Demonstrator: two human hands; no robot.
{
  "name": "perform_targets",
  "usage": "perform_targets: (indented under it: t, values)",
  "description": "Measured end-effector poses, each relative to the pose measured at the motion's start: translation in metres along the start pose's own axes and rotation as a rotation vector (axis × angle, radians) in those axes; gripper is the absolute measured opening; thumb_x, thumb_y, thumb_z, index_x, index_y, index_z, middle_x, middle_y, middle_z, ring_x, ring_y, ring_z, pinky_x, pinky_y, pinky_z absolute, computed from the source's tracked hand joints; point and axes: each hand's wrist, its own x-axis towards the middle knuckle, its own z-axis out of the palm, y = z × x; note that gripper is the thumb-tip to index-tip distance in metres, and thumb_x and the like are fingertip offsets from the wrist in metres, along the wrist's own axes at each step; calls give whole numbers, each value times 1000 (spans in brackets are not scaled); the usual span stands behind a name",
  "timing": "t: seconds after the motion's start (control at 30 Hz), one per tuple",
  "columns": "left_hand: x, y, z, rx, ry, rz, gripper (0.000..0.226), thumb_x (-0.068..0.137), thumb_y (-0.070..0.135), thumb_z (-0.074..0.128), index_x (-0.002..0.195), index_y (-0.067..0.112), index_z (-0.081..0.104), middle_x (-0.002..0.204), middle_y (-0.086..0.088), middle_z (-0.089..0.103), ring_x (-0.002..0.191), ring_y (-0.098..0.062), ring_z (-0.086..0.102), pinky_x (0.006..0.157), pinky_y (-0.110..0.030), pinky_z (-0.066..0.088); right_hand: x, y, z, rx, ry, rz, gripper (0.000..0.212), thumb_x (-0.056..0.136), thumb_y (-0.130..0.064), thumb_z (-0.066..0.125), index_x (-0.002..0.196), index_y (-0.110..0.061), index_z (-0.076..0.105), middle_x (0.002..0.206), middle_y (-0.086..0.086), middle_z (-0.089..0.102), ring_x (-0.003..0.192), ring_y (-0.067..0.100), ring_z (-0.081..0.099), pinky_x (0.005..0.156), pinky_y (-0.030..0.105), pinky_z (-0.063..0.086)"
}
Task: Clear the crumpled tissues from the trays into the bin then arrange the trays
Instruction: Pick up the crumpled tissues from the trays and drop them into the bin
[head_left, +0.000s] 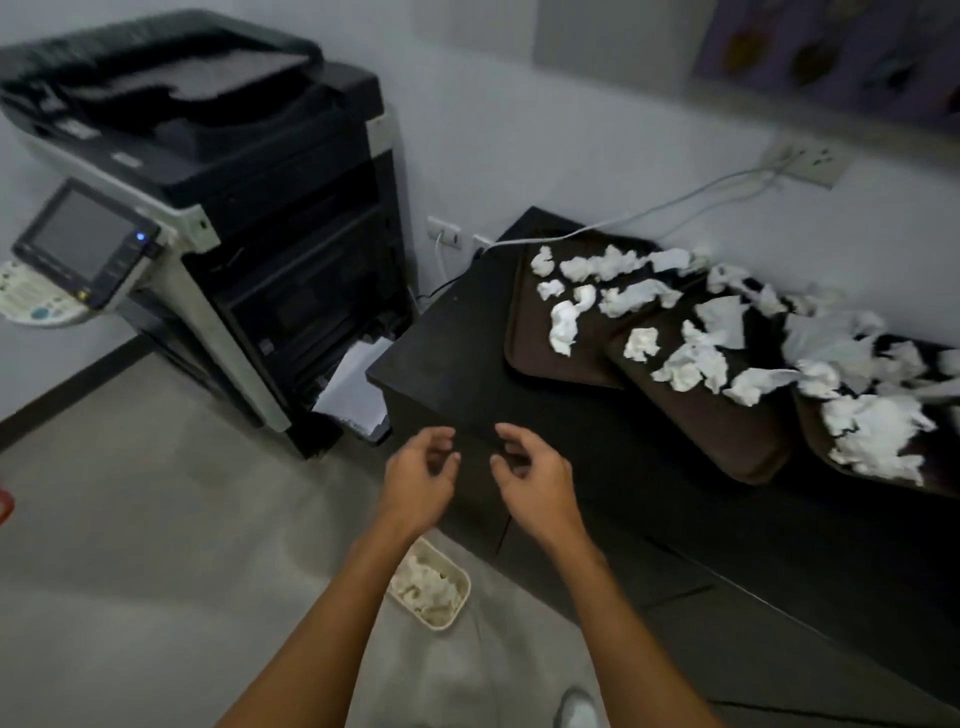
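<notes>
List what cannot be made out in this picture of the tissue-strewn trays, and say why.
Bin, head view: left forearm covers part of it, so its fill is unclear.
Rightmost tray, head view: cut off by the right edge, tissues pile over it.
Wall pictures, head view: blurred, content unreadable.

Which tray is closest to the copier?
The leftmost brown tray, at the cabinet end beside the copier; the middle tray overlaps its right edge, farther away.
</notes>
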Motion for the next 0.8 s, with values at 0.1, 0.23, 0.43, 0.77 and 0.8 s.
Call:
perform_targets:
  t: [0.1, 0.23, 0.43, 0.77, 0.8]
  values:
    - [6, 53, 10, 2, -34, 116, 30, 93, 20, 71, 122, 25, 65, 105, 12, 68, 97, -1, 64, 82, -9, 48, -3, -19, -46, 40, 104, -38, 42, 93, -21, 71, 133, -32, 64, 127, -18, 64, 112, 0, 61, 91, 23, 56]
    - [14, 125, 41, -32, -86, 242, 31, 93, 19, 70, 123, 24, 66, 109, 14, 67, 97, -1, 65, 82, -11, 48, -5, -30, -112, 60, 248, -96, 42, 92, -20, 72, 132, -28, 65, 126, -18, 65, 113, -3, 59, 91, 26, 57]
    - [11, 211, 120, -75, -205, 372, 31, 93, 19, 71, 123, 23, 66, 110, 15, 69, 96, 1, 66, 87, -20, 54, -13, -16, -219, 94, 434, -103, 40, 91, -21, 73, 131, -27, 66, 122, -17, 68, 111, -8, 61, 92, 20, 55]
    - [-18, 319, 295, -99, -437, 455, 30, 93, 20, 69, 122, 27, 66, 110, 17, 68, 95, 5, 64, 79, -7, 47, -36, 63, -401, 55, 665, 21, 37, 92, -25, 70, 128, -30, 67, 120, -21, 67, 112, -1, 61, 94, 29, 56]
    - [-21, 327, 311, -100, -458, 461, 30, 94, 20, 69, 123, 28, 66, 110, 17, 68, 94, 6, 64, 77, -6, 47, -37, 73, -417, 41, 681, 32, 37, 92, -25, 70, 128, -30, 67, 119, -21, 68, 110, -2, 61, 93, 28, 56]
